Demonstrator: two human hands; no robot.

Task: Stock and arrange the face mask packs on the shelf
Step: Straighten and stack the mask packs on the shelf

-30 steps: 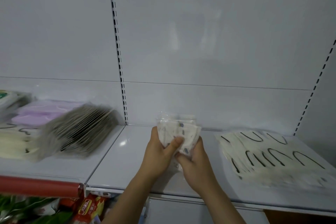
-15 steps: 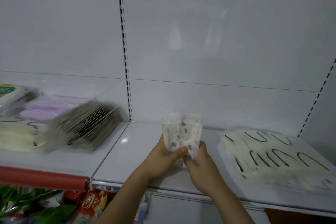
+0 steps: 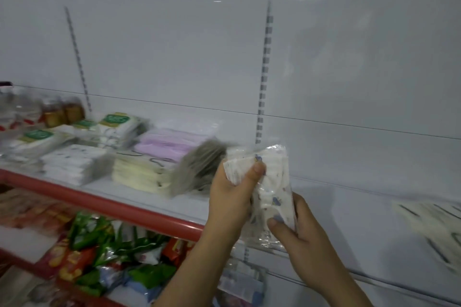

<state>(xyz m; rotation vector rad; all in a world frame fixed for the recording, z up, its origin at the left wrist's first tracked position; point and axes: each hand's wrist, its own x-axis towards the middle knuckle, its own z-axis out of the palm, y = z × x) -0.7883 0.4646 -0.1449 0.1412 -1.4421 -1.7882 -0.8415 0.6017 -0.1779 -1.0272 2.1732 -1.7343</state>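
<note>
**Patterned mask packs held upright at the shelf divide**

Both hands grip one bundle of mask packs (image 3: 270,189) in clear wrap, white with small blue marks, held on end just right of centre. Left hand (image 3: 233,197) clamps its upper end, thumb across the front; right hand (image 3: 296,230) clamps the lower end from 5 o'clock, thumb on the front. How many packs are in the bundle cannot be told; the print is too blurred to read.

Hidden or unclear: the bundle and left hand cover the right part of the grey stack (image 3: 199,167), itself smeared by motion. The slotted upright (image 3: 263,77) vanishes behind the bundle's top. At 3 to 4 o'clock the cream packs with dark loops (image 3: 434,222) are blurred and cut by the right frame edge. At 9 o'clock, bottles (image 3: 62,112) and green-labelled packs (image 3: 114,124) are soft; the far-left items run out of frame.

Edges and room: the shelf (image 3: 349,209) is bare between the bundle and the cream packs. Left of the upright the shelf is crowded: lilac packs (image 3: 172,142), pale yellow stack (image 3: 139,172), white stack (image 3: 74,162). A red front rail (image 3: 104,203) edges that section; snack bags (image 3: 104,252) lie below it at 7 o'clock.
</note>
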